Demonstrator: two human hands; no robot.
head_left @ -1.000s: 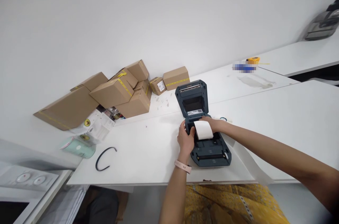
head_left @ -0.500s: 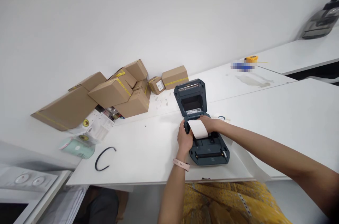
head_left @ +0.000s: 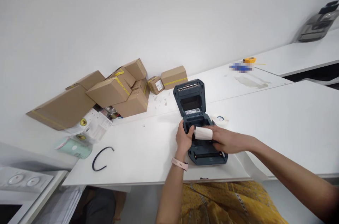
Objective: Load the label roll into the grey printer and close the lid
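On my left, a headband (head_left: 94, 159) lies on the bench (head_left: 137, 157), with boxes (head_left: 109, 91) behind it. My left hand (head_left: 183, 140) clasps the left side of the printer (head_left: 208, 159), thumb inside; its lid (head_left: 190, 101) stands open. The roll (head_left: 203, 133) sits just right of that thumb, over the printer's bay, its long axis running crosswise from hand to hand. I can't tell whether the thumb touches it. My right hand (head_left: 228, 140) is nearer, its fingers grasping the roll's right end. Behind that hand lies a spare roll (head_left: 224, 122).
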